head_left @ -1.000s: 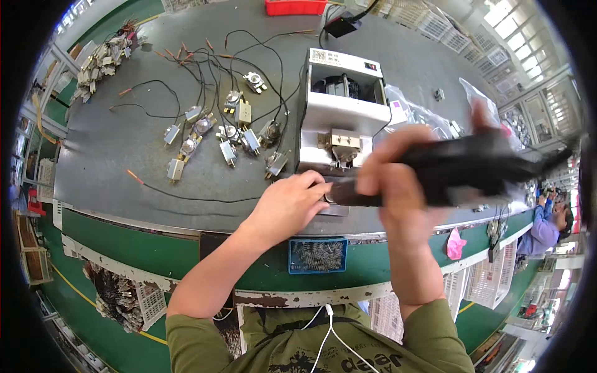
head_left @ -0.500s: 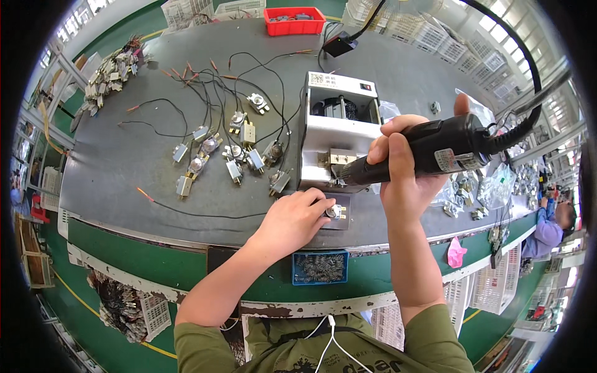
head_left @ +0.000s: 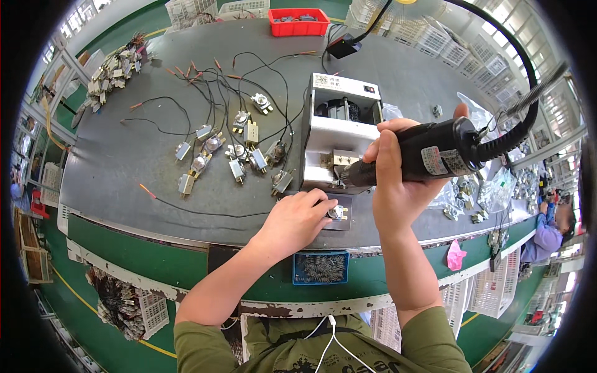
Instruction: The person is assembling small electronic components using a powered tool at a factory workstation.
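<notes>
Black power driver (head_left: 426, 142) — we hold it above the grey worktop (head_left: 112, 180), toward the near edge and right of the middle. On that worktop, closer to the near edge than the far one, stands a white-and-metal machine (head_left: 341, 135) with an open top compartment. The driver's nose points at the machine's front; we cannot tell whether the two touch. Our right grip (head_left: 404, 198) is closed around the driver's body. At the far edge sits a red bin (head_left: 300, 28). By the near edge rests our left grip (head_left: 297, 221), fingers curled, tips at a small metal fitting (head_left: 337, 212) — how tightly they close on it we cannot tell. Just off the near edge is a blue tray (head_left: 320, 283) of small metal pieces. Wired metal units (head_left: 251, 132) lie scattered left of the machine, many black leads trailing toward the far edge. The fitting itself lies over a flat metal plate (head_left: 344, 225) before the machine, two tabs pointing right.
</notes>
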### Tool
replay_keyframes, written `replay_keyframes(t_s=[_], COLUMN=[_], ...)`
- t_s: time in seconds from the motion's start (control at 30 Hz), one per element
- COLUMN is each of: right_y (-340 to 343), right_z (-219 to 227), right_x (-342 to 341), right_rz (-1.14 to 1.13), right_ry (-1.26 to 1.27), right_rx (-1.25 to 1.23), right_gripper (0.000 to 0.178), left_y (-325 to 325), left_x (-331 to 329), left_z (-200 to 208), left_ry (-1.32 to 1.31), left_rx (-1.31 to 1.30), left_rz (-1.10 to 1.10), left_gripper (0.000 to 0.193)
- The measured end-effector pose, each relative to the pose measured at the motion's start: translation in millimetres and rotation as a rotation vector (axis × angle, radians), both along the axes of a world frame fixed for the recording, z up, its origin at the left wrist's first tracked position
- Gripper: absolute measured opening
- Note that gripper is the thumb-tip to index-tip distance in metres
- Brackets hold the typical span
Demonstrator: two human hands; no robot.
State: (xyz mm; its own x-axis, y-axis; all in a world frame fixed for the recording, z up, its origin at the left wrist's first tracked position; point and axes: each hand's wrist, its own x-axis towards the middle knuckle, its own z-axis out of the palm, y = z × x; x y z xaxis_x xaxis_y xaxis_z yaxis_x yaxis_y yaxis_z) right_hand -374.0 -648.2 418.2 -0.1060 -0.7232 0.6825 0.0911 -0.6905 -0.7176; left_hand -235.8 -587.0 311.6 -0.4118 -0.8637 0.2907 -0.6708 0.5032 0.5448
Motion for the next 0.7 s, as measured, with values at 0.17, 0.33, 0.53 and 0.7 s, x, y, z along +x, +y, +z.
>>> replay_keyframes(t_s=[0.17,0.33,0.53,0.7], right_y=[11,20,25,25], right_z=[-2,0,-12,-19], right_x=[-11,-26,-29,-31], right_rz=[0.092,0.123,0.163,0.162], right_ry=[0.017,0.042,0.065,0.058], right_rx=[0.055,0.067,0.104,0.119], right_gripper=[0.090,0.093,0.093,0.092], left_y=[2,-1,-1,-1], left_x=[1,2,0,0], left_z=[-3,-3,-3,-4], left_ry=[0.000,0.008,-0.012,-0.016], left_rx=[-0.008,-0.022,-0.007,0.005], left_rz=[0.013,0.007,0.016,0.022], left_gripper=[0.034,0.033,0.033,0.032])
